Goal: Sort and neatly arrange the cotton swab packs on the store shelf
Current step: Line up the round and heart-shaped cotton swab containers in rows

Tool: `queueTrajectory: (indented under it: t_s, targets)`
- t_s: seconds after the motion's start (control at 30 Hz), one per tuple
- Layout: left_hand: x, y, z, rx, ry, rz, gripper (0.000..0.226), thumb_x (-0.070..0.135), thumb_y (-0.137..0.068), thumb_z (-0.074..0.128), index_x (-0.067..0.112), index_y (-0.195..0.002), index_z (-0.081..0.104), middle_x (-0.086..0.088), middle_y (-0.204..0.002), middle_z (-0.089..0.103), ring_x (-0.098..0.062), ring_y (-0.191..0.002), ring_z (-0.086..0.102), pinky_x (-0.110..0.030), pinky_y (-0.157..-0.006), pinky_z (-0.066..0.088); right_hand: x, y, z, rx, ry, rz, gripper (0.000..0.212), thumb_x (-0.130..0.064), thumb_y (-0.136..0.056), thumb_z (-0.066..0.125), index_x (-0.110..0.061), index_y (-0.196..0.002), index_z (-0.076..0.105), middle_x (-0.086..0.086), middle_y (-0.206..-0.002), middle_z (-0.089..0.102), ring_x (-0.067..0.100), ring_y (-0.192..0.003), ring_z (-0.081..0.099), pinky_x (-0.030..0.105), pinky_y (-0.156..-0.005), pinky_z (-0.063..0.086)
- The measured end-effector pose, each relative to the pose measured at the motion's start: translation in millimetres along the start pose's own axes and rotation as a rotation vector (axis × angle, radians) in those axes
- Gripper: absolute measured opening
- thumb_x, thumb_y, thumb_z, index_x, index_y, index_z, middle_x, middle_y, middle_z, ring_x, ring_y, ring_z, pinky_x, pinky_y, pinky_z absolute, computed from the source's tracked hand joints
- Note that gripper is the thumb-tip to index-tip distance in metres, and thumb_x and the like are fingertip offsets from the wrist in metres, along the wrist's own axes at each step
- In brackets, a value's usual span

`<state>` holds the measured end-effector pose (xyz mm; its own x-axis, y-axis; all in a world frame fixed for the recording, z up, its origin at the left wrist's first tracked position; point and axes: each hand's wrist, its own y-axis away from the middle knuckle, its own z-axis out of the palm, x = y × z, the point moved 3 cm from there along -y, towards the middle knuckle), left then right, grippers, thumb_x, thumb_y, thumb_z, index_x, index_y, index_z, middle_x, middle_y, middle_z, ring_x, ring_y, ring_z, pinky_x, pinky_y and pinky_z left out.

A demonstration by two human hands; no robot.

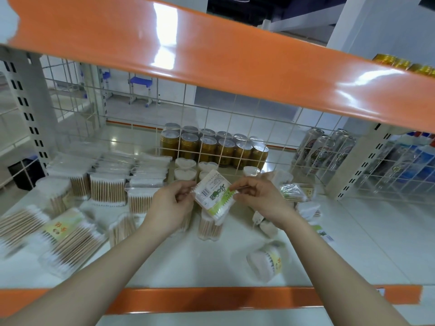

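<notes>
Both hands hold one flat cotton swab pack (213, 193) with a white and green label, tilted above the white shelf (183, 262). My left hand (170, 204) grips its left edge and my right hand (257, 198) pinches its right edge. Upright swab packs (107, 187) stand in rows at the left. Flat packs (68, 234) lie blurred at the front left. A round tub of swabs (267, 260) lies on its side at the front right. Another upright pack (209, 228) stands just under the held one.
Heart-shaped swab boxes (186, 169) sit at the back middle. Behind a wire grid (211, 128), gold cans (213, 149) and tall cans (322, 151) stand. An orange upper shelf edge (211, 57) hangs overhead, and an orange lip (211, 298) runs along the front. More packs (294, 191) lie right.
</notes>
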<state>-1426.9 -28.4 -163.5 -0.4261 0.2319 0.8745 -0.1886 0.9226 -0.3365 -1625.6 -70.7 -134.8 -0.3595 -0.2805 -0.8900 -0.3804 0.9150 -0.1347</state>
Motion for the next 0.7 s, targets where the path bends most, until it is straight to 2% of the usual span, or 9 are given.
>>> queueTrajectory:
  t_s: [0.07, 0.17, 0.4, 0.53, 0.63, 0.7]
  targets:
    - [0, 1, -1, -0.011, -0.015, -0.006, 0.033, 0.001, -0.085, 0.059, 0.01, -0.117, 0.062, 0.006, -0.088, 0.064, 0.005, -0.068, 0.054, 0.002, -0.06, 0.038, 1, -2, 1, 0.024, -0.014, 0.0, 0.027, 0.003, -0.08, 0.066, -0.023, -0.086, 0.062, -0.008, -0.09, 0.064, 0.007, -0.083, 0.059, 0.013, -0.077, 0.048]
    - [0, 3, 0, -0.067, 0.004, -0.041, 0.039, -0.001, -0.081, 0.062, 0.007, -0.119, 0.059, 0.007, -0.083, 0.062, -0.004, -0.072, 0.057, -0.002, -0.064, 0.042, 1, -6, -2, 0.065, -0.078, 0.008, 0.028, 0.005, -0.079, 0.066, -0.019, -0.089, 0.058, -0.005, -0.091, 0.064, 0.01, -0.084, 0.061, 0.018, -0.078, 0.049]
    - [3, 8, 0, -0.167, 0.032, -0.113, 0.028, 0.01, -0.083, 0.065, 0.011, -0.112, 0.065, 0.002, -0.094, 0.069, -0.007, -0.079, 0.063, -0.022, -0.081, 0.051, -5, -9, 1, 0.062, -0.086, -0.035, 0.029, 0.007, -0.081, 0.063, -0.02, -0.091, 0.057, -0.004, -0.093, 0.064, 0.007, -0.086, 0.061, 0.016, -0.077, 0.048]
    - [3, 8, 0, -0.143, 0.041, -0.127, 0.021, 0.006, -0.083, 0.064, 0.01, -0.104, 0.067, 0.006, -0.086, 0.067, 0.003, -0.068, 0.061, -0.006, -0.068, 0.046, -5, -11, 6, 0.084, -0.092, -0.015, 0.033, 0.001, -0.082, 0.064, -0.023, -0.102, 0.055, -0.003, -0.099, 0.063, 0.008, -0.091, 0.061, 0.013, -0.077, 0.049]
    - [1, 6, -3, -0.077, 0.042, -0.144, 0.021, 0.003, -0.083, 0.063, 0.007, -0.104, 0.067, -0.003, -0.092, 0.069, -0.012, -0.079, 0.063, -0.014, -0.073, 0.046, 1, -10, 11, 0.073, -0.038, 0.044, 0.041, -0.01, -0.083, 0.067, -0.024, -0.118, 0.051, -0.001, -0.104, 0.063, 0.011, -0.095, 0.062, 0.016, -0.079, 0.05]
    - [2, 5, -5, -0.05, 0.086, -0.167, 0.02, 0.003, -0.084, 0.061, 0.006, -0.103, 0.067, -0.005, -0.093, 0.07, -0.017, -0.085, 0.065, -0.022, -0.08, 0.049, 5, -8, 15, 0.029, -0.015, 0.066, 0.047, -0.011, -0.082, 0.068, -0.021, -0.124, 0.049, 0.002, -0.104, 0.066, 0.017, -0.095, 0.064, 0.025, -0.086, 0.051]
